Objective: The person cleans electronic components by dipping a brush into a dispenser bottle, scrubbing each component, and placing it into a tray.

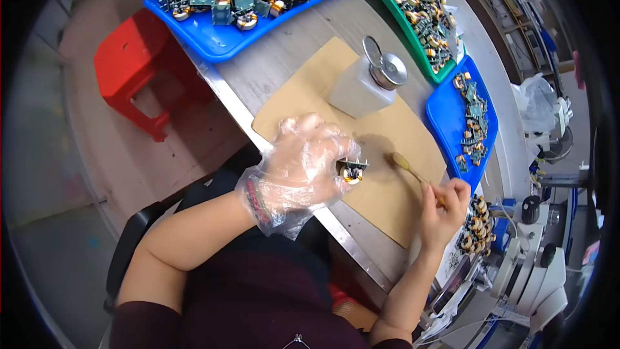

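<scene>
My left hand (307, 161), in a clear plastic glove, grips a small circuit board (352, 171) with a ring-shaped coil between thumb and fingers. Bare, my right hand (445, 210) holds a thin-handled brush (402, 161), its brownish head pointing up and left over the brown paper (381, 200). The brush head and the board are apart. Beyond both hands, a translucent white bottle (361, 90) with a metal top stands on the paper, its round lid raised.
A blue tray (216, 48) of boards lies at the upper left, a green tray (436, 74) upper right, another blue tray (439, 106) at right. More coils (478, 226) sit beyond my right hand. A red stool (132, 58) stands left of the metal-edged table.
</scene>
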A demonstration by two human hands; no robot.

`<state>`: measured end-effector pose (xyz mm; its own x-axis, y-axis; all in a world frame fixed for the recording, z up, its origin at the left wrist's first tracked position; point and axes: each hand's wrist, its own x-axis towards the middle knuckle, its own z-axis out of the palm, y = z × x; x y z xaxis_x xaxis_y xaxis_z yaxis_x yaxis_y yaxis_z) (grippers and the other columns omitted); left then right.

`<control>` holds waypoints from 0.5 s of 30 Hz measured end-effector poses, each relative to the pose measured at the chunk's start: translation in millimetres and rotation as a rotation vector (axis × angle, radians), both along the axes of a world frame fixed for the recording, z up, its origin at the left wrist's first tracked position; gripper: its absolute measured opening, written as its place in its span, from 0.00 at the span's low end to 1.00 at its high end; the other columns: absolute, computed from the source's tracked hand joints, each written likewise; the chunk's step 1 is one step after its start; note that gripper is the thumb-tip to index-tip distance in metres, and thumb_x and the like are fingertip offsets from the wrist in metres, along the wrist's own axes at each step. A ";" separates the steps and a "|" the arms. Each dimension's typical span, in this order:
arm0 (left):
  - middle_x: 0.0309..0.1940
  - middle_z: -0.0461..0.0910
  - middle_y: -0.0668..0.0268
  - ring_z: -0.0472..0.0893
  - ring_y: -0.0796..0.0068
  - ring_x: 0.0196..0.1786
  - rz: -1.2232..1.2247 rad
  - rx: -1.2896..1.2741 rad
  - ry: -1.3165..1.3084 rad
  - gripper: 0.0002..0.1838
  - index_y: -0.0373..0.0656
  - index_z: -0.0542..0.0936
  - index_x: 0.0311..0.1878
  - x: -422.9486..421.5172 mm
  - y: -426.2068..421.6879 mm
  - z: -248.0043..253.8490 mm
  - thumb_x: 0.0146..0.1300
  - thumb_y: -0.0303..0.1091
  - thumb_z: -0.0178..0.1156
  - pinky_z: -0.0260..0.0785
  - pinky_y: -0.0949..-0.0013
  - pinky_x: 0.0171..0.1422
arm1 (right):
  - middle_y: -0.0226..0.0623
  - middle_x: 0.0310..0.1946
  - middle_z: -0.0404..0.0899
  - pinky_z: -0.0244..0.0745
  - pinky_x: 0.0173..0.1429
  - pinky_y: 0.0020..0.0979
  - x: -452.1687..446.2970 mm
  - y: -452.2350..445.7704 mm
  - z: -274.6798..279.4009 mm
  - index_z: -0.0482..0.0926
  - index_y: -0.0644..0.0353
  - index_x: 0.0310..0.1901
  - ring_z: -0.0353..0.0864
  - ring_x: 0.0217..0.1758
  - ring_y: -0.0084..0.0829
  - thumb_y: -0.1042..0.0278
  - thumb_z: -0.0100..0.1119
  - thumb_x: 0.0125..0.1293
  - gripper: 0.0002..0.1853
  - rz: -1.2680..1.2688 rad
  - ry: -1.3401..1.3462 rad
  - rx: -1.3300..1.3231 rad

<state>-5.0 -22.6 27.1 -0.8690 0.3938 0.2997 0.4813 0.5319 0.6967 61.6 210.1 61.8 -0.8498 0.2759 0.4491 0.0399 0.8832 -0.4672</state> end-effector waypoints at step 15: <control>0.36 0.76 0.72 0.71 0.68 0.47 -0.001 0.020 0.090 0.16 0.54 0.79 0.36 0.2 -2.5 -2.6 0.40 0.42 0.67 0.57 0.60 0.51 | 0.37 0.33 0.69 0.65 0.27 0.21 -8.0 -3.1 -3.1 0.80 0.65 0.25 0.70 0.28 0.22 0.77 0.69 0.48 0.05 0.032 -0.001 -0.107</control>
